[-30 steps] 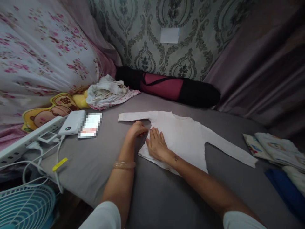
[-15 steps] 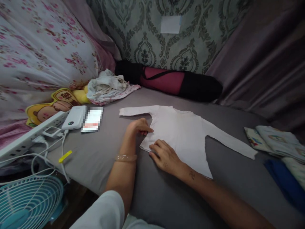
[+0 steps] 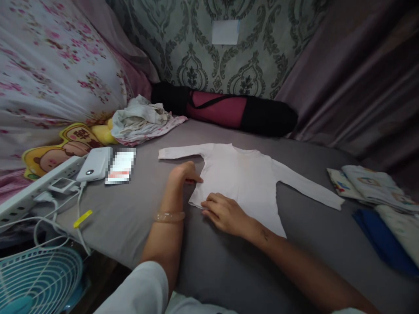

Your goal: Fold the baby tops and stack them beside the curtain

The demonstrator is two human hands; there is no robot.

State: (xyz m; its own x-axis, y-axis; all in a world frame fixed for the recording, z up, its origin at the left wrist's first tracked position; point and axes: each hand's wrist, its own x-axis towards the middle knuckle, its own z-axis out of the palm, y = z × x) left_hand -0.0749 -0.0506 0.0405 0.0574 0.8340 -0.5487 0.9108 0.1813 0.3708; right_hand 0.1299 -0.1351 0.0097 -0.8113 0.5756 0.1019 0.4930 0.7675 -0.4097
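A small white long-sleeved shirt [image 3: 238,179] lies spread flat on the grey bed sheet, neckline away from me and sleeves out to both sides. My left hand [image 3: 187,172] is at its left side edge, fingers bent and closed on the fabric at the side seam; part of the fingers is hidden behind the hand. Lower down, my right hand [image 3: 224,213] rests over the bottom hem near the left corner, with thumb and fingers closed on the hem. My right forearm covers part of the hem.
A power strip [image 3: 42,189] with cables, a white power bank [image 3: 94,163] and a phone [image 3: 121,166] lie left. Beyond are crumpled clothes [image 3: 140,120] and a long black-and-red bag [image 3: 219,109]. Folded clothes [image 3: 376,187] sit right. A blue fan [image 3: 39,274] stands lower left.
The whole view has shifted slightly, so things appear a little further left. Both hands keep almost the same places on the shirt, which lies as before.
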